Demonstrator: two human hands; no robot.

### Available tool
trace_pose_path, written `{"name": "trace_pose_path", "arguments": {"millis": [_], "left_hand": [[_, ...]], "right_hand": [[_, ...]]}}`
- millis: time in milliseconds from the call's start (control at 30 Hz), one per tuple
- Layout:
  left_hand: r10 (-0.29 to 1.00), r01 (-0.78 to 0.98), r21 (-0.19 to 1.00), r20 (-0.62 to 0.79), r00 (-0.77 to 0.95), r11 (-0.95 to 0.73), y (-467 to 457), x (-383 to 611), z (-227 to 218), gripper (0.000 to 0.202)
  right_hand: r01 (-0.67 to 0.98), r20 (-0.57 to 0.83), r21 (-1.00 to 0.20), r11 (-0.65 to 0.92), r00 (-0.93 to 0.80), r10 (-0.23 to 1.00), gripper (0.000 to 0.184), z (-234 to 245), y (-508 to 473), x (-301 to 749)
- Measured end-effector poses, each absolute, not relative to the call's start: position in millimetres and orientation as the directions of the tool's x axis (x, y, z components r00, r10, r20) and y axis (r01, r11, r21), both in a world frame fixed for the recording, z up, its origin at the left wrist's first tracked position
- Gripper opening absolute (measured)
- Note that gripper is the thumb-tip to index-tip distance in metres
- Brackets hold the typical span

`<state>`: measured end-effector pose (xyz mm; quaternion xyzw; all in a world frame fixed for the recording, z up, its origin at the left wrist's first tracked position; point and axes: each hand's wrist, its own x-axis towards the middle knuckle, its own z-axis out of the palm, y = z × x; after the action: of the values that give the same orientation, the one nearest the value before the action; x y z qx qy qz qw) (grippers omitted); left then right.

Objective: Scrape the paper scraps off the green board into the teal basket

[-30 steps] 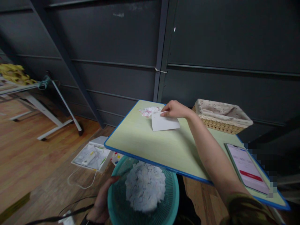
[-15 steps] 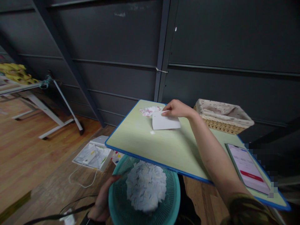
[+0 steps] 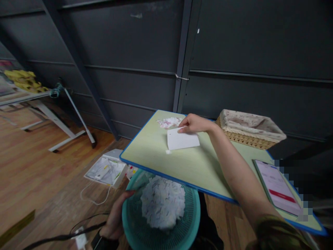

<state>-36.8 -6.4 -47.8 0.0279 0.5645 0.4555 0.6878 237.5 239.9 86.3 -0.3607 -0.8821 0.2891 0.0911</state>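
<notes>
My right hand (image 3: pixel 194 124) pinches the upper edge of a white card (image 3: pixel 183 139), tilted over the pale green tabletop (image 3: pixel 182 170). Behind the card lies a pile of small white and pinkish paper pieces (image 3: pixel 168 122). One small white scrap (image 3: pixel 168 152) lies just in front of it. Below the table's near edge, my left hand (image 3: pixel 117 211) grips the left rim of a turquoise plastic basket (image 3: pixel 194 222), its thumb over the rim and its other fingers hidden. Inside the basket is a heap of white paper pieces (image 3: pixel 163 203).
A cloth-lined wicker basket (image 3: pixel 249 140) stands at the table's back right, with a phone (image 3: pixel 277 191) at the right edge. A white box with a cable (image 3: pixel 106 170) sits on the floor at left. Dark metal panels (image 3: pixel 137 41) rise behind the table.
The white card in my right hand has come slightly nearer the table's front edge, uncovering more of the paper pile. My left hand stays on the basket rim. The view has shifted a little.
</notes>
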Motion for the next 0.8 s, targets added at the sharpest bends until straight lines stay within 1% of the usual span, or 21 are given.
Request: {"name": "trace_pose_path", "arguments": {"millis": [67,167,333,433,567,800], "left_hand": [[0.663,-0.579,0.570,-0.746,-0.066,0.583,-7.1,-36.4,-47.1,0.015],[0.678,-0.558,0.592,-0.732,-0.069,0.582,-7.8,-36.9,-47.1,0.018],[0.714,-0.534,0.625,-0.698,-0.057,0.569,-7.4,-37.9,-48.2,0.021],[0.706,-0.540,0.610,-0.707,-0.040,0.580,-8.0,-38.4,-50.5,0.018],[0.701,-0.570,0.569,-0.713,0.015,0.592,-9.0,-39.4,-53.3,0.017],[0.710,-0.574,0.569,-0.703,0.031,0.589,-7.7,-40.5,-53.0,0.023]], "right_hand": [[0.590,-0.079,-0.574,0.568,-0.730,0.679,0.033,84.4,239.0,235.4],[0.582,-0.129,-0.607,0.541,-0.744,0.655,0.034,82.9,235.9,231.5],[0.593,-0.136,-0.613,0.522,-0.730,0.670,0.037,85.1,231.2,228.5],[0.605,-0.184,-0.604,0.519,-0.740,0.647,0.038,84.3,228.8,224.4],[0.557,-0.218,-0.647,0.521,-0.790,0.574,0.042,82.3,225.7,218.3],[0.587,-0.172,-0.624,0.516,-0.748,0.641,0.040,81.1,227.7,221.3]]}}
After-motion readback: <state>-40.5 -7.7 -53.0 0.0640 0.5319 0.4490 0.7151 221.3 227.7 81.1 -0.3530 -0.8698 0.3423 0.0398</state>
